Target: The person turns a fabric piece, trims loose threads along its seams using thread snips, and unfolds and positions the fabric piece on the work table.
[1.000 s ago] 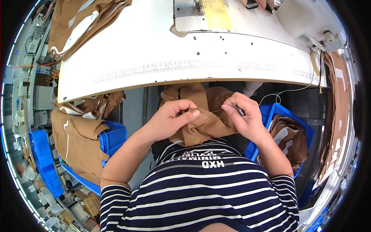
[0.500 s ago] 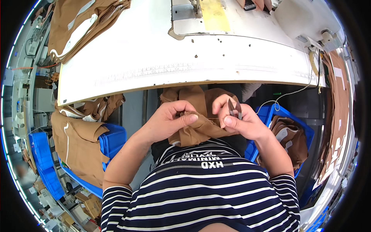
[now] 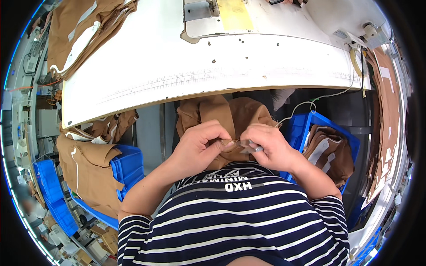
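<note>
Brown fabric point(image 3: 216, 111) hangs over my lap below the table edge. My left hand point(image 3: 199, 145) pinches a fold of it between thumb and forefinger. Close beside, my right hand point(image 3: 274, 147) is closed around small metal thread snips point(image 3: 251, 146), whose blades point left at the pinched fold. The two hands are almost touching, and the snips' tips reach the cloth by my left fingertips. Whether the blades are cutting anything is too small to tell.
The white sewing table point(image 3: 146, 57) spans ahead, with a machine plate point(image 3: 199, 11) and a brown fabric pile point(image 3: 84, 31). A blue crate point(image 3: 306, 119) of folded brown pieces stands right; at left, brown cloth point(image 3: 88, 168) drapes over a blue bin point(image 3: 128, 164). A pale cord point(image 3: 301, 104) dangles at right.
My right hand has moved left and turned, bringing the snips from pointing up to pointing at the cloth by my left fingers. My left hand has shifted slightly right and down with the fold.
</note>
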`<state>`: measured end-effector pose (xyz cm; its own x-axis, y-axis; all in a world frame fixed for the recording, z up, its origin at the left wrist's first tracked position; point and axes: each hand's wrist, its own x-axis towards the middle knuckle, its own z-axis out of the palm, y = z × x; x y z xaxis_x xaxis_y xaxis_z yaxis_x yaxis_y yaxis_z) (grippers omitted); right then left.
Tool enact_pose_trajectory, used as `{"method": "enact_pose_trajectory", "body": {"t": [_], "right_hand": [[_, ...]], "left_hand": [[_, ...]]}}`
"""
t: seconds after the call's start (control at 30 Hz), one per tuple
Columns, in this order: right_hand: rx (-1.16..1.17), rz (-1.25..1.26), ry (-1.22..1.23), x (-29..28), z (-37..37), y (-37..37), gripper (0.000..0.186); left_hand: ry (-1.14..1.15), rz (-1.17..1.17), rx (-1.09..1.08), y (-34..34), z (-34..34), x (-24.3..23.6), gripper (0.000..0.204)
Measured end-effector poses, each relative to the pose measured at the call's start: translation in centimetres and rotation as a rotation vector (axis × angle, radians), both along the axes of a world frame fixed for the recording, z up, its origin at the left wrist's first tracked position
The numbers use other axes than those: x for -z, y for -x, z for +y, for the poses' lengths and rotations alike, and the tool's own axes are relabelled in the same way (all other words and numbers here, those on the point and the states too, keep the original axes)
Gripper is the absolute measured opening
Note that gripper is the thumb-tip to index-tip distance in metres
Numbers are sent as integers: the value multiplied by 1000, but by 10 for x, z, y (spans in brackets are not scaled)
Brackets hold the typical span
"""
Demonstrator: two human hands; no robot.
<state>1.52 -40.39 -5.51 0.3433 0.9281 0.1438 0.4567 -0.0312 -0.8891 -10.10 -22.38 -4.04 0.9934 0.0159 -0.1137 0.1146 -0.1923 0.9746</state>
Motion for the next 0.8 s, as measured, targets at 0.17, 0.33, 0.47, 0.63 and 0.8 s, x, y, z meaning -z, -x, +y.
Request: {"method": "enact_pose_trajectory", "body": {"t": [0.17, 0.33, 0.47, 0.63, 0.8], "right_hand": [[110, -269, 93, 15, -31, -10, 21], [441, -133, 160, 10, -45, -30, 7], [301, 3, -138, -6, -10, -33, 7], [88, 281, -110, -9, 13, -16, 16], [-85, 626, -51, -3, 12, -2, 28]], "left_hand": [[-61, -219, -173, 6, 9, -1, 3], [36, -51, -122, 7, 14, -36, 6], [-315, -435, -41, 8, 14, -15, 17], [-393, -565, 19, 19, 14, 2, 14], [-332, -664, 34, 18, 17, 7, 11]]}}
